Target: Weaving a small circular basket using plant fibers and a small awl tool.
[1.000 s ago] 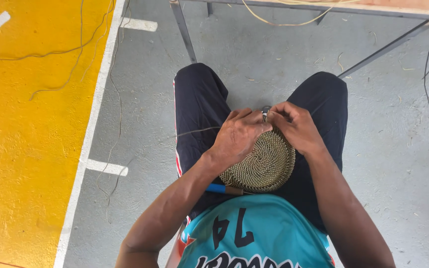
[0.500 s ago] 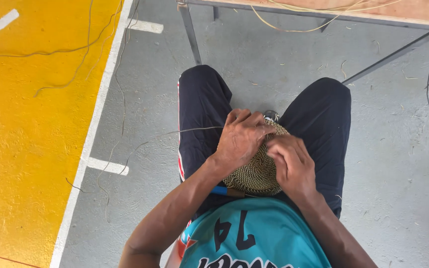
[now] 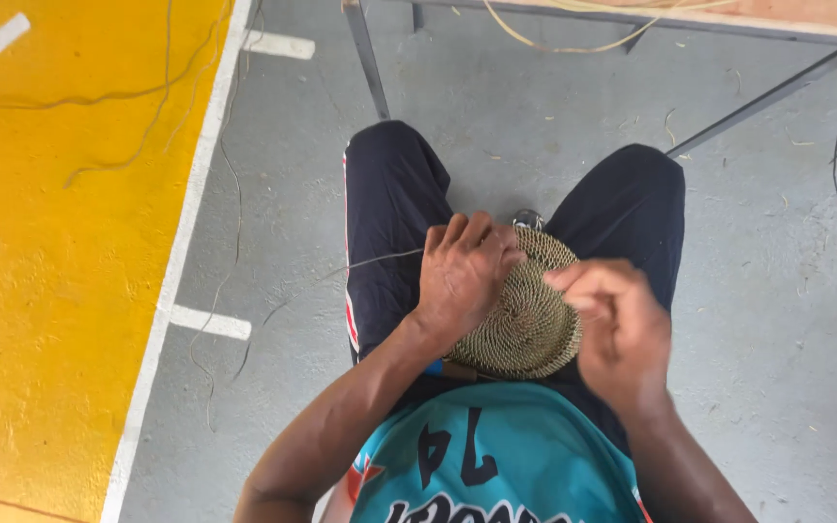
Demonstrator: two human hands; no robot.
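Seated person, view straight down onto the lap. Woven disc [image 3: 525, 320], a round coiled piece in tan-olive fibre, lies on the lap between the two thighs in dark shorts [image 3: 394, 208], its near edge against the teal jersey [image 3: 496, 455]. Left hand [image 3: 462, 271] rests palm-down on the left part of the disc, fingers curled over its far rim and pressing it in place; grip closed on the disc. A thin strand [image 3: 370, 261] runs out to the left of the disc from under the left hand's fingers, crossing the left thigh and trailing over the grey floor [image 3: 273, 407]. Right hand [image 3: 612, 324] is raised just right of the disc, overlapping its right edge; fingertips drawn together as in a pinch, but the hand is motion-blurred and what it pinches cannot be told. Beyond the disc, metal table legs [image 3: 365, 53] stand on the floor, with loose pale fibre [image 3: 573, 44] hanging at the table edge. Far left of the disc, a yellow painted area [image 3: 50, 271] bordered by a white line [image 3: 181, 252]
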